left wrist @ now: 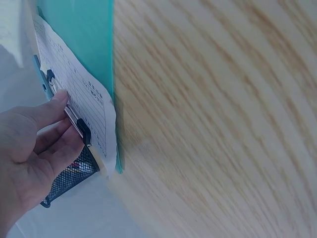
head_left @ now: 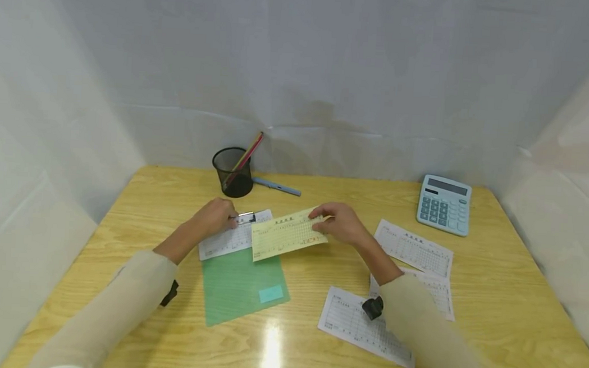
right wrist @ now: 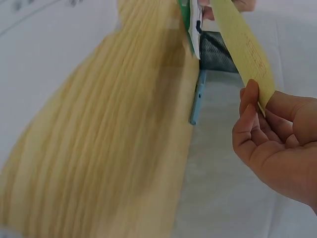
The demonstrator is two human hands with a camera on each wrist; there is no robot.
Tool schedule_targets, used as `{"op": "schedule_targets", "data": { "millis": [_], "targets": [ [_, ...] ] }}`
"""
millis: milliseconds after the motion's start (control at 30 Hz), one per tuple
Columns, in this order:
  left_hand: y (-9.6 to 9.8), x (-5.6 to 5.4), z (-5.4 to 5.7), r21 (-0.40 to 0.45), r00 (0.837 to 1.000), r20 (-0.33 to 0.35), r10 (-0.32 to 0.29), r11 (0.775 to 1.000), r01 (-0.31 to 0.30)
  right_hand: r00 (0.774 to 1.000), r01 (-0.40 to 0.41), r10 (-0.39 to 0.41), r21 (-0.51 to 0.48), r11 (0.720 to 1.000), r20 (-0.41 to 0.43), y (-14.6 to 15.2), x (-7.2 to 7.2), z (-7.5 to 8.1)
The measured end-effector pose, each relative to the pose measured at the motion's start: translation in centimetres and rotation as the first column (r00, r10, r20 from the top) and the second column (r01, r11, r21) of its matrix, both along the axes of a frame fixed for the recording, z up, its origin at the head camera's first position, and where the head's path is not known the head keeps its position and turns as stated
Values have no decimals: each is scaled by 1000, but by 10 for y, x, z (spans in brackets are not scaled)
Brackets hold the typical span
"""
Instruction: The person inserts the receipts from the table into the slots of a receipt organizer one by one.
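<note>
My left hand [head_left: 215, 217] pinches the metal clip [head_left: 244, 218] at the top of a green clipboard [head_left: 232, 293]; in the left wrist view, thumb and fingers close on the clip's wire [left wrist: 74, 116] from both sides. Under the clip lies a white printed form [head_left: 225, 244]. My right hand [head_left: 341, 223] holds a yellow printed form [head_left: 283, 237] by its right end, between thumb and fingertips. This yellow sheet, marked with red print, is lifted and overlaps the clipboard's upper right part in the head view. A small light-blue label [head_left: 270, 293] shows on the clipboard's lower right.
Behind the clipboard stands a black mesh pen cup [head_left: 237, 185] with pencils, and a blue pen [head_left: 276, 186] lies beside it. White printed forms [head_left: 352, 320] are spread around and under my right forearm. A light-blue calculator [head_left: 444, 205] sits at the back right, near the curtain.
</note>
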State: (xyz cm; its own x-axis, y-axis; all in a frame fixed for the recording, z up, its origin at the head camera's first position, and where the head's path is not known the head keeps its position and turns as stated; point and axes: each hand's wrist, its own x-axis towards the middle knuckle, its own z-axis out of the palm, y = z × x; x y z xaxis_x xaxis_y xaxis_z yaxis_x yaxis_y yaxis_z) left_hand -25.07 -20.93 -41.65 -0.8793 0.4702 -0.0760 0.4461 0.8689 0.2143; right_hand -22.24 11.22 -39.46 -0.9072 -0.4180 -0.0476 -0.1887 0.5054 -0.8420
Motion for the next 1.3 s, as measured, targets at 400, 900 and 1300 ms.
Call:
{"op": "schedule_targets", "data": {
  "millis": [400, 900, 1300],
  "targets": [
    [-1, -3, 0, 28, 999, -20, -36, 999, 37, 999, -24, 19, 159, 987, 31, -66, -17, -17],
    [0, -6, 0, 44, 996, -43, -74, 996, 76, 997, -73, 75, 339, 938, 8, -111, -28, -28],
    [1, 1, -4, -55, 989, -90, -116, 992, 112, 999, -54, 47, 419, 907, 26, -123, -34, -24]
  ]
}}
